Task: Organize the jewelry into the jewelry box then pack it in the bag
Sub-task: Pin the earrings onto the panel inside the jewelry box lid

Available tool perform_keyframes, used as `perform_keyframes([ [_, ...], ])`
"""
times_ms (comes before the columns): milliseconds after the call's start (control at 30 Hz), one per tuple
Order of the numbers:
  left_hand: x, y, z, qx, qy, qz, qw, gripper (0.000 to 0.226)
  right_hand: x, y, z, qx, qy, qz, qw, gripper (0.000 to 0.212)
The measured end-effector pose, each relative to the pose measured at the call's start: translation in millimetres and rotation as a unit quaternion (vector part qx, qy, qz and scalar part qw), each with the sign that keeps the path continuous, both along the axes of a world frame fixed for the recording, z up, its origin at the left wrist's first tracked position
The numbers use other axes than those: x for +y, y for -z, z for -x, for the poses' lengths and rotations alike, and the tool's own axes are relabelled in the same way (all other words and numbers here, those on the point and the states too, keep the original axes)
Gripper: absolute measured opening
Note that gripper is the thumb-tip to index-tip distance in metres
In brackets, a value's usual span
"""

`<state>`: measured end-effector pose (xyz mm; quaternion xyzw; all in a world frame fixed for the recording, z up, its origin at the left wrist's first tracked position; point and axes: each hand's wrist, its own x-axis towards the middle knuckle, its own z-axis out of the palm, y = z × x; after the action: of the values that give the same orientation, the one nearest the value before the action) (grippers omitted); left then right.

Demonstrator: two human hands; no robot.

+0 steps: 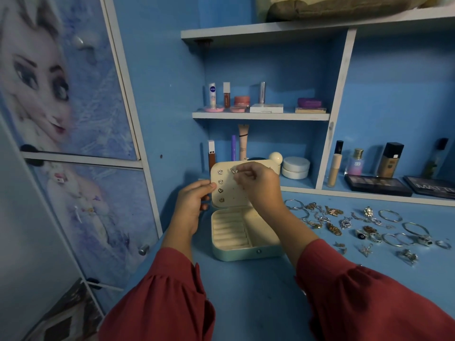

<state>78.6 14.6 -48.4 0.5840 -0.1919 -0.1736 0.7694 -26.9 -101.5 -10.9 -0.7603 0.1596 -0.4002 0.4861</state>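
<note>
Cream, pale-green-shelled jewelry box (pixel 242 238) sits open on the blue desk (pixel 258 291). Left hand (pixel 194 200) grips its upright lid's left edge, fingers curled; right hand (pixel 258 183) pinches a small silver earring (pixel 234 171) at the lid. Loose silver and gold jewelry (pixel 364 227) lies right of the box.

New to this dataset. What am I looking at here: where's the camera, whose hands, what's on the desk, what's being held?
There is no robot. One wide-angle camera sits on a person's head and looks down at their two bare hands. The left hand steadies the raised lid of an open cream jewelry box on a blue desk. The right hand pinches a small earring against the lid's peg panel, where four earrings already sit. Loose rings, bangles and pendants lie on the desk to the right. Cosmetics stand on the shelves behind.
</note>
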Motion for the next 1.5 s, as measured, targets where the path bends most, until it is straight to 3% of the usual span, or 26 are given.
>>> perform_keyframes([
  [233,0,1,-1,-0.004,0.001,-0.002,1.0,0.013,-1,2,2,0.06,0.044,0.102,0.992,0.02],
  [800,5,-5,6,-0.023,0.012,-0.01,1.0,0.008,3,-1,1,0.042,0.092,0.222,0.97,0.017],
  [967,6,-10,12,-0.035,-0.012,-0.019,0.999,0.011,2,-4,5,0.035,0.204,0.31,0.928,0.043],
  [1067,9,-17,18,-0.062,-0.025,-0.041,0.997,0.019,-3,-4,4,0.024,0.238,0.37,0.898,0.033],
  [1200,12,-27,28,-0.093,-0.027,-0.064,0.993,0.019,-6,-6,8,0.015,0.226,0.384,0.895,0.021],
  [1300,14,-38,43,-0.044,0.012,-0.039,0.998,0.017,-5,-6,16,-0.005,0.198,0.412,0.889,0.018],
  [1500,11,-48,66,0.009,0.076,-0.027,0.997,0.034,-1,0,36,-0.031,0.165,0.46,0.872,0.008],
])
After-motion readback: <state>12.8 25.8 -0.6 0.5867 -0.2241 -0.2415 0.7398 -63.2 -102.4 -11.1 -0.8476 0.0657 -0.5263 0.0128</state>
